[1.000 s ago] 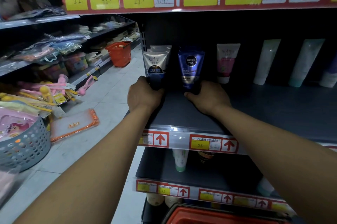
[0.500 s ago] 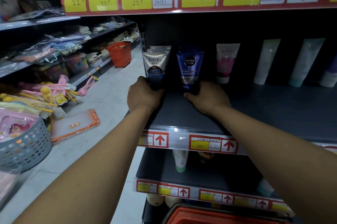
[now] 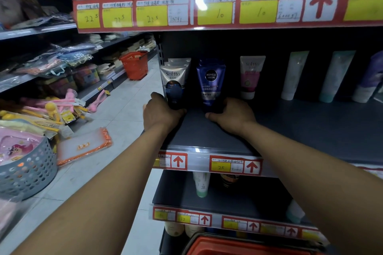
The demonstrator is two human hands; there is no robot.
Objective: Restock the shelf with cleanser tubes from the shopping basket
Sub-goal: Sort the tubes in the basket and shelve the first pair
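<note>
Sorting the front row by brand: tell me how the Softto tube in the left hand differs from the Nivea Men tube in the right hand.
The Softto tube is silver-white on top with a dark lower half; the Nivea Men tube is blue-purple throughout. The Softto tube stands at the shelf's left end, the Nivea Men tube just to its right. The left hand grips the first, the right hand the second. Both stand upright, cap down, gripped at the base, with similar tubes behind.

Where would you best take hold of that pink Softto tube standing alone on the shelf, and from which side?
Probably the pink Softto tube is best gripped around its lower body, just above the white cap it stands on, coming straight in from the open shelf front. It stands upright, cap down, with clear gaps on both sides, so fingers could wrap either flank. Its flat crimped top is wider and offers a poorer hold.
</note>
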